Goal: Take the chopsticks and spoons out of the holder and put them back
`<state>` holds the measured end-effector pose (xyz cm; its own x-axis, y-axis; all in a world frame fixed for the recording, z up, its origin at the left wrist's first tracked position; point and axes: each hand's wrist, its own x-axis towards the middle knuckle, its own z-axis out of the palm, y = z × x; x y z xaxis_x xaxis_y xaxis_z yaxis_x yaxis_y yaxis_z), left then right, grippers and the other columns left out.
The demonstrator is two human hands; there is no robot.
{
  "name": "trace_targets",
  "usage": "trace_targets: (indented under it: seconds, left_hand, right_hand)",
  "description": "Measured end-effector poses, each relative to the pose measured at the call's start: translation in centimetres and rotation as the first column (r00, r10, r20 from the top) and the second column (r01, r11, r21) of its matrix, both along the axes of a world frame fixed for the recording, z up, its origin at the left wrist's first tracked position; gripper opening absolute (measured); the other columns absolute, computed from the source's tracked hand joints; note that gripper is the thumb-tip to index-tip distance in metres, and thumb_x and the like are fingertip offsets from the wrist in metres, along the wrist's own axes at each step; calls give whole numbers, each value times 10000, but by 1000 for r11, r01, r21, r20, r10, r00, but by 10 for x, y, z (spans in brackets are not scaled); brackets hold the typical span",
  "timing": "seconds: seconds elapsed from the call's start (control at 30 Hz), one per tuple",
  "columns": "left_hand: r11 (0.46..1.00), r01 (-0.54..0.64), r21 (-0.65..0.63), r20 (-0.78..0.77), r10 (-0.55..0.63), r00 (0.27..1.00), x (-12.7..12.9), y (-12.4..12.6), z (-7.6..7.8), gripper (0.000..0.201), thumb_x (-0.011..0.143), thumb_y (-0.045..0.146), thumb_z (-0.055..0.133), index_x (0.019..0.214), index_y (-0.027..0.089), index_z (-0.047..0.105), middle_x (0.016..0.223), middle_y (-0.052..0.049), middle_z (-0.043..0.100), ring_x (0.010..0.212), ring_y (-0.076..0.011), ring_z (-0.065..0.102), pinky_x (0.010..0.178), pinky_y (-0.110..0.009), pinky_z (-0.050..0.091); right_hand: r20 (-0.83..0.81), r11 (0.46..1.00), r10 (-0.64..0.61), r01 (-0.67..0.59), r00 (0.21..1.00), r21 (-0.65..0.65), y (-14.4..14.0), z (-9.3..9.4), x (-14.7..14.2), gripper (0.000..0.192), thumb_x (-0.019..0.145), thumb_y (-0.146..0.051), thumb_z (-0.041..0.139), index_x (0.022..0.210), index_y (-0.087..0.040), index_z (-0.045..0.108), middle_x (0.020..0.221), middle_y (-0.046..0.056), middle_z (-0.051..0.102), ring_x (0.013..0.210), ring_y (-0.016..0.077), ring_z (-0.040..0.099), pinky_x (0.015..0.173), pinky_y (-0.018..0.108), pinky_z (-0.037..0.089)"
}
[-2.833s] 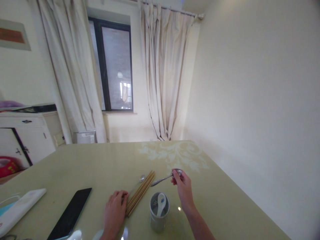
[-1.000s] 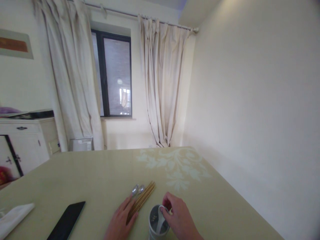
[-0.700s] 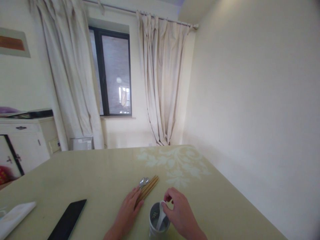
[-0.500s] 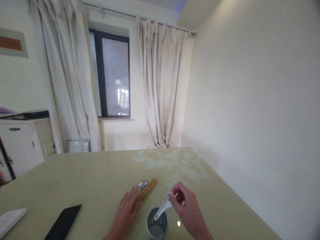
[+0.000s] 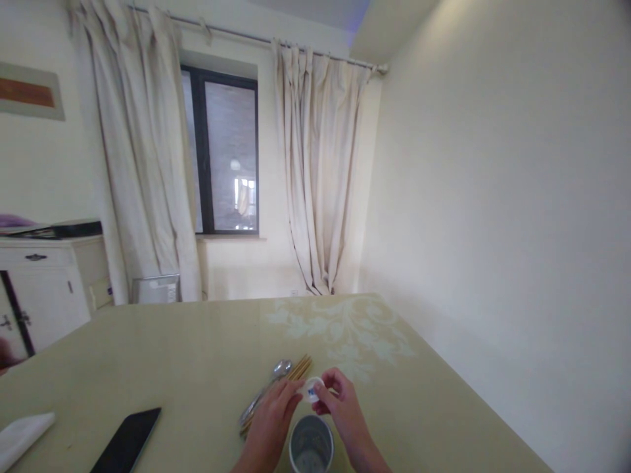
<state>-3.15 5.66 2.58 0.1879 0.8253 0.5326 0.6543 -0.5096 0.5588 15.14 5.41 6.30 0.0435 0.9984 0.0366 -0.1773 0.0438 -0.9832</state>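
The right hand point(image 5: 339, 396) is pinching a white ceramic spoon point(image 5: 314, 392) with a blue mark, holding it by the bowl between thumb and fingers above the tabletop. The left hand point(image 5: 277, 410) is reaching its fingertips to the spoon's other side; whether those fingers are gripping it, I cannot tell. Below the spoon, a grey cylindrical cup point(image 5: 311, 428) is standing open between the two forearms. A bundle of thin brown wooden chopsticks point(image 5: 302, 368) and shiny silver metal spoons point(image 5: 282, 368) are lying slantwise beside and under the left hand, which is blocking the way to their middle. Farther left, a flat black rectangular slab point(image 5: 128, 439) and a flat white object point(image 5: 24, 432) are resting on the glossy yellow-green tabletop point(image 5: 192, 361). Beyond it, pale cloth curtains point(image 5: 323, 164) are hanging beside a dark-framed window point(image 5: 231, 154), and a white wooden cabinet point(image 5: 44, 282) is standing at far left.

The spoon's handle is hiding behind the left fingers. The lower edge is cutting off the cup's base, both forearms and the slab; the left edge is cropping the white object.
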Motion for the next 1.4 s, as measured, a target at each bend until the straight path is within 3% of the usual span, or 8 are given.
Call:
trace_targets:
  seconds: [0.13,0.23,0.37,0.5,0.7,0.93,1.2,1.4]
  left_hand:
    - [990,7,-144,168,17,986,-15,2,-3,341,1026,445,480,1068,301,787,1094,-51,823,1039,-221,767,960,-330,618]
    - [971,-140,-193,260,189,947,-40,15,-3,386,966,489,466,979,249,767,1024,-93,822,968,-269,771,913,-396,624]
    - [888,-362,-285,291,440,850,-78,30,-17,373,876,494,455,919,232,717,981,-118,823,940,-310,780,879,-434,620]
    - [835,-444,-324,279,533,799,-97,27,-36,409,881,507,429,999,219,695,989,-129,811,941,-326,776,875,-453,608]
    - [830,-475,-291,238,544,805,-94,22,-48,467,895,504,458,1171,181,651,1014,-130,779,878,-314,766,811,-438,607]
    - [858,-474,-198,129,503,855,-93,21,-59,357,966,336,404,1156,181,662,1142,-155,779,1063,-304,745,979,-446,577]
    - [825,-506,-252,-176,475,862,-83,12,-47,374,1030,225,394,1242,168,696,1296,-145,746,1198,-292,691,1040,-428,513]
    - [831,-504,-236,-288,435,853,-77,9,-40,383,1052,227,381,1273,210,693,1335,-126,731,1223,-281,678,998,-416,500]
  right_hand:
    - [-98,998,51,-56,994,-39,-8,-22,7,643,610,-754,916,855,-209,678,855,23,750,657,201,732,617,295,555]
    - [-100,999,30,-33,995,-29,-16,-37,15,628,698,-797,838,866,-206,707,908,47,758,648,168,677,613,277,520]
    - [-31,1000,-11,11,999,9,-21,-51,16,665,728,-856,762,818,-199,713,780,33,703,627,168,606,597,270,472]
    - [20,998,-28,27,999,64,-23,-59,11,629,768,-831,741,762,-206,674,707,-1,617,661,180,568,630,278,459]
    - [87,994,-42,33,995,106,-25,-65,13,605,821,-806,692,718,-213,634,680,-6,575,669,186,519,626,287,442]
    - [107,995,-78,71,991,69,-29,-63,15,628,807,-832,683,711,-214,622,689,-6,567,681,193,520,635,292,438]
    - [76,995,-92,89,993,45,-36,-57,13,617,799,-821,709,706,-218,623,683,-6,565,671,194,510,617,288,426]
    - [64,992,-108,104,992,70,-39,-51,10,643,787,-849,698,698,-217,620,675,-8,557,658,190,508,611,287,417]
